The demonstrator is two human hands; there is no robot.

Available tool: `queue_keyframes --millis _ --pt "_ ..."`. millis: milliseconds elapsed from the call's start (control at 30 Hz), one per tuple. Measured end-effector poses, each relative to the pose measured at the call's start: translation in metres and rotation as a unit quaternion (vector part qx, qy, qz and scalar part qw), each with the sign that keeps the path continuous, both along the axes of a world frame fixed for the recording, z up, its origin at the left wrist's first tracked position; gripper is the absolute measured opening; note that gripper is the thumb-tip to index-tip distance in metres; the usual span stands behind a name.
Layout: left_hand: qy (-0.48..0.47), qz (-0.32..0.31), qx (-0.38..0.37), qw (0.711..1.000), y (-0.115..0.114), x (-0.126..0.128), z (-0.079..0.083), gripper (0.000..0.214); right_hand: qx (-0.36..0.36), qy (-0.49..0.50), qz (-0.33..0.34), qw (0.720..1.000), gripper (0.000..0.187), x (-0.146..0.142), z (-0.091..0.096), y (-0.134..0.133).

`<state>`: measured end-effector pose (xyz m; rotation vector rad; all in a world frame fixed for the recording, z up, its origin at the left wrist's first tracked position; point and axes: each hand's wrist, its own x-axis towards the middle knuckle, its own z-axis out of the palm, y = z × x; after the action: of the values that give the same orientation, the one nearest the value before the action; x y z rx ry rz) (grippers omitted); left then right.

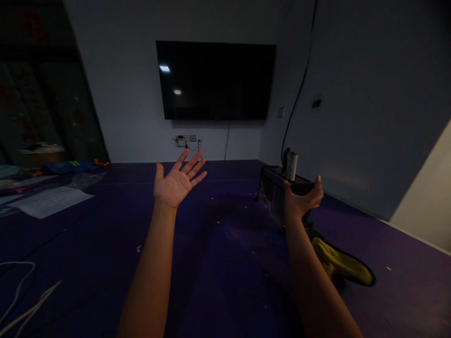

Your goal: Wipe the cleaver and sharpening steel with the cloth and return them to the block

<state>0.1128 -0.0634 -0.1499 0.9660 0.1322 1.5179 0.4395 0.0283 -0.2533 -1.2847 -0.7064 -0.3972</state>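
My left hand [174, 184] is raised above the purple floor [214, 263], palm showing and fingers spread, with nothing in it. Further right, my right hand [302, 199] is held up with the thumb and fingers apart in a wide curve; I see nothing between them. It overlaps a black box-shaped case [272, 190] standing on the floor behind it, and I cannot tell whether they touch. On top of the case stands a pale cylinder [291, 166]. A yellow insole-like thing with a dark edge [343, 263] shows beside my right forearm.
A large dark television [216, 80] hangs on the far wall, with sockets and wires [189, 139] below. White papers [51, 201] lie on the left, near a blue bundle [70, 166]. Pale cords [30, 307] lie at lower left. A black cable [299, 94] runs down the right wall.
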Motion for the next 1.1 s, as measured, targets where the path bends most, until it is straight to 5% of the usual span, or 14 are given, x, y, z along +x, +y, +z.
queue_keyframes --millis 433,633,700,767,900,1100 --pt "0.008 0.156 -0.139 0.978 0.020 -0.012 -0.009 0.004 -0.032 0.017 -0.009 0.999 0.096 -0.002 0.003 -0.005" --pt "0.039 0.163 -0.210 0.963 0.031 0.008 -0.017 0.009 0.089 -0.051 -0.042 0.994 0.059 -0.039 0.035 -0.028" --pt "0.071 0.134 -0.226 0.962 0.030 0.022 -0.018 0.021 0.128 -0.107 0.022 0.986 0.055 -0.066 0.047 -0.037" --pt "0.099 0.076 -0.233 0.965 0.026 0.039 -0.018 0.037 0.119 -0.177 0.156 0.964 0.052 -0.099 0.053 -0.046" --pt "0.100 -0.063 -0.204 0.972 0.008 0.072 -0.018 0.064 0.039 -0.319 0.398 0.859 0.050 -0.158 0.047 -0.062" --pt "0.094 -0.065 -0.185 0.976 -0.003 0.087 -0.019 0.065 0.001 -0.364 0.449 0.816 0.057 -0.175 0.047 -0.079"
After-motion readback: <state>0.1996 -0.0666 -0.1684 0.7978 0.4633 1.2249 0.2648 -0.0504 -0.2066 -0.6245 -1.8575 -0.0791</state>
